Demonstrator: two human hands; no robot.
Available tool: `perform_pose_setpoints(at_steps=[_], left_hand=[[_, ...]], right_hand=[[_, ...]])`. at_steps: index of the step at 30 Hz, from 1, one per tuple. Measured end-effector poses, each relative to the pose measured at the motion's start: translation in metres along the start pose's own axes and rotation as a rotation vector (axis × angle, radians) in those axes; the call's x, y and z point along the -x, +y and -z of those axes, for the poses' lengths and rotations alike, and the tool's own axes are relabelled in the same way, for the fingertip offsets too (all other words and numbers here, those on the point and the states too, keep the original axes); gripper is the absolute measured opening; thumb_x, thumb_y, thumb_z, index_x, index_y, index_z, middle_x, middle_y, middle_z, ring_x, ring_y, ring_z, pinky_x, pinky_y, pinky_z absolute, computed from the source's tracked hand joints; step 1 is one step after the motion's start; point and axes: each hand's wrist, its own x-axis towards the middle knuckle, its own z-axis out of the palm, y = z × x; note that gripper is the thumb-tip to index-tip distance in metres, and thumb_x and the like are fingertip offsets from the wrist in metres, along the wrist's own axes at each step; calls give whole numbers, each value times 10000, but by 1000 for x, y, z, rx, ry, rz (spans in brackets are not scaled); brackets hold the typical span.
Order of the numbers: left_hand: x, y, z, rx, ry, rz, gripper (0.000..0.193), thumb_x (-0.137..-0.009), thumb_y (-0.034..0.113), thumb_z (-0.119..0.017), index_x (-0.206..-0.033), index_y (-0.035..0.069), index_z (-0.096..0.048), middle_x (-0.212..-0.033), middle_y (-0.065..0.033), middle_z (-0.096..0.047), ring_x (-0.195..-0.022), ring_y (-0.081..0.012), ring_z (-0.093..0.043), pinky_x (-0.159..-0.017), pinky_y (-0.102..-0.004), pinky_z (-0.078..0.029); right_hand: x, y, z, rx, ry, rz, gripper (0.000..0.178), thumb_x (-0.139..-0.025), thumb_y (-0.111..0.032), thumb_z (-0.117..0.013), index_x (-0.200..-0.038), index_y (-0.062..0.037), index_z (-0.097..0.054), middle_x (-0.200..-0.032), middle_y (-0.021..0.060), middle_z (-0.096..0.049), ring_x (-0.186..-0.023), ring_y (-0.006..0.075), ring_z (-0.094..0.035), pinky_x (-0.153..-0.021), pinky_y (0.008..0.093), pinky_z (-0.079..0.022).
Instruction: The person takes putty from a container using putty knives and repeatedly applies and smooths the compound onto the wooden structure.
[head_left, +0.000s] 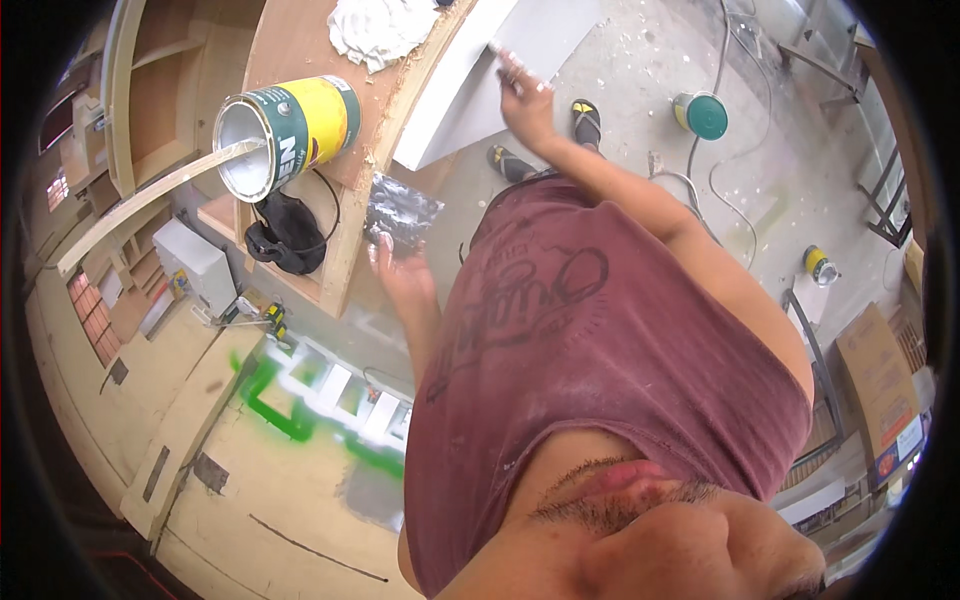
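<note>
- Scraper plate (pixel 402 212), putty-smeared, sits gripped in left hand (pixel 400 272) just beside the wooden cabinet (pixel 300 45) edge, kept low as a palette.
- Right hand (pixel 525 95) clenches a small tool against white panel (pixel 470 70), pressing to spread.
- Open paint can (pixel 287 132) lies tilted on cabinet, stick (pixel 150 200) inside, within reach; white rag (pixel 378 28) beyond.

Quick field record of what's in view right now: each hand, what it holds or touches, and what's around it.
left hand: holds a flat plate smeared with grey-white paste
right hand: presses a small tool against the white panel; the tool is mostly hidden
white panel: leans against the wooden cabinet frame
paint can: open, on the wooden frame, wooden stick in it
white rag: crumpled on the frame
floor: green-lidded can, yellow can, cables
</note>
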Motion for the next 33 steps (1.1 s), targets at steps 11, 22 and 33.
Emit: perform_pose_setpoints(at_steps=[11, 22, 33], left_hand=[[-49, -1, 26, 136, -209, -14, 299, -919, 165, -593, -1187, 53, -523, -1151, -88, -600, -981, -218, -602, -768, -395, -503], [-62, -6, 12, 256, -238, -21, 255, -906, 168, -611, -1129, 90, -516, -1098, -65, -594, -946, -199, -586, -707, -350, -478], [-71, -4, 19, 308, -299, -86, 256, -902, 167, -591, -1116, 34, -547, -1103, -88, -589, -992, -219, -568, -792, -394, -478]], right_hand=[[-38, -20, 68, 155, 5, 79, 383, -903, -43, -547, -1265, -158, -590, -1081, 162, -674, -939, 375, -658, -814, 431, -527], [-138, -74, 158, 450, 17, -41, 410, -863, -136, -536, -1270, -92, -551, -1072, 261, -648, -1005, 436, -618, -860, 497, -484], [-267, -39, 164, 798, -262, 170, 459, -751, -68, -525, -1183, -134, -664, -1128, 196, -663, -1039, 359, -633, -914, 442, -488]])
